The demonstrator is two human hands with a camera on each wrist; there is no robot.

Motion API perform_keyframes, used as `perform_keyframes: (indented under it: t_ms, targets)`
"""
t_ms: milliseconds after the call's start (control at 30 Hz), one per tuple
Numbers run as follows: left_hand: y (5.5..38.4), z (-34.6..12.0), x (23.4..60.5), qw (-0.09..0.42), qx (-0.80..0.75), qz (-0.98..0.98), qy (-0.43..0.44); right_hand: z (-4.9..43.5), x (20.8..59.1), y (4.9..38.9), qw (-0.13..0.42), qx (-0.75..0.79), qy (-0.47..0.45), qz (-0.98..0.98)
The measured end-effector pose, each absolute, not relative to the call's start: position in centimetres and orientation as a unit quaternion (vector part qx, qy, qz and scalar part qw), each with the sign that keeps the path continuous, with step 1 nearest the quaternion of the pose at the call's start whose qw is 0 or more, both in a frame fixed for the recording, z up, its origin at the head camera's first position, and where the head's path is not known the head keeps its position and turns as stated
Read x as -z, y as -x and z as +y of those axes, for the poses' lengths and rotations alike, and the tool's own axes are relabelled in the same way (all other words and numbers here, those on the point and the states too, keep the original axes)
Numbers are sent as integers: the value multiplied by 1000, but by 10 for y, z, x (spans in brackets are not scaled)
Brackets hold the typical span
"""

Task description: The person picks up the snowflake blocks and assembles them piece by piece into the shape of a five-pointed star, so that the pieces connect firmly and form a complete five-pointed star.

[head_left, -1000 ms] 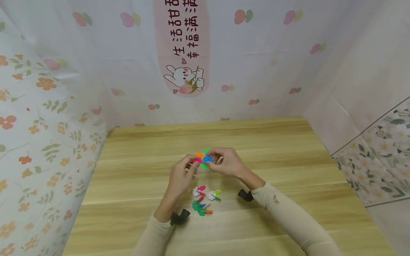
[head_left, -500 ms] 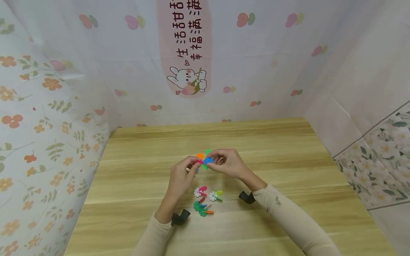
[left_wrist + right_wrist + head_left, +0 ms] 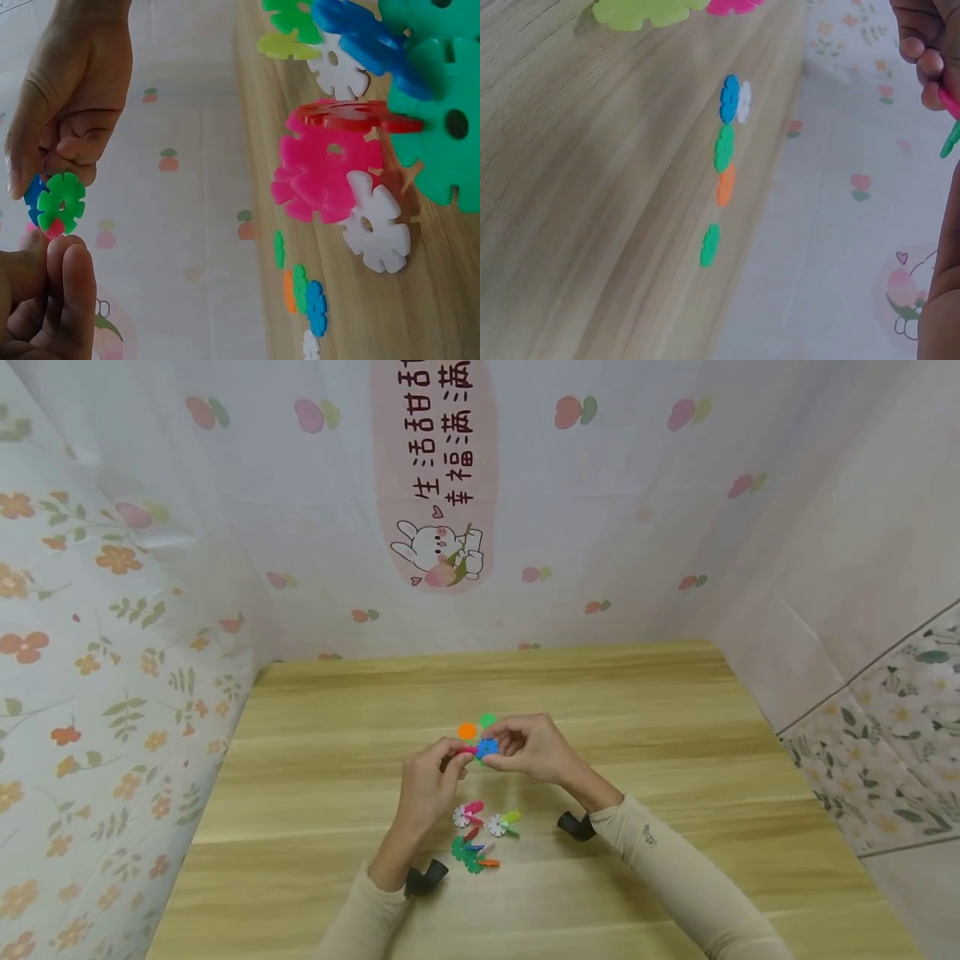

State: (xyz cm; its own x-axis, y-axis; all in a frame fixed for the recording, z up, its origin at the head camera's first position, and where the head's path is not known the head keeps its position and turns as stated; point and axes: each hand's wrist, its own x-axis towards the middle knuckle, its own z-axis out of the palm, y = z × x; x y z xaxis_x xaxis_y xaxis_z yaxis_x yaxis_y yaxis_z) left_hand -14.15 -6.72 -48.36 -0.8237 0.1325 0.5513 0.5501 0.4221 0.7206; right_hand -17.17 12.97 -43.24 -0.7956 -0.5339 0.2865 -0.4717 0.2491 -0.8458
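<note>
My left hand pinches a pink notched snowflake disc, seen nearly edge-on in the head view. Opposite it, my right hand holds a blue snowflake disc between thumb and fingers. A green disc sits against the blue one in the left wrist view, with the pink disc at its lower edge. These three meet between my fingertips above the table; how far their slots engage cannot be told. The fingers hide part of the pink and blue discs.
Joined discs stand nearer me: a white-and-pink group, a white-and-yellow-green group and a dark green group. Beyond my hands lie loose orange and green discs. Loose blue and white discs lie there too.
Both hands have come slightly nearer my body with the discs. The pink disc has turned from showing its face to nearly edge-on, and now meets the blue one. The table groups have stayed put.
</note>
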Motion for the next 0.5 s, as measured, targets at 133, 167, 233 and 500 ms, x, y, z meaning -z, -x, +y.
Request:
perform_keyframes:
  t_ms: [133,167,233,500]
  targets:
    - [141,-67,485,220,499,-809,220,130,443,176,47,531,308,788]
    - [141,-67,484,222,498,-808,222,130,447,179,47,528,308,790]
    - [142,-67,484,220,495,-811,223,130,454,185,42,516,316,795]
    - [145,-79,492,74,590,-796,111,140,488,226,80,571,215,789]
